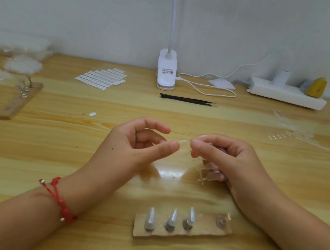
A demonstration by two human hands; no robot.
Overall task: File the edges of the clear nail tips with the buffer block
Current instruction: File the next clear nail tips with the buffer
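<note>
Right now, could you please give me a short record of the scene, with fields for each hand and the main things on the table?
left hand: raised, fingers curled, thumb by the nail tip; grip unclear
right hand: pinches the nail tip; purple object in its palm, mostly hidden
wooden strip: near the person, three tips upright on it
tweezers: black, beyond the hands, before the lamp clip
</note>
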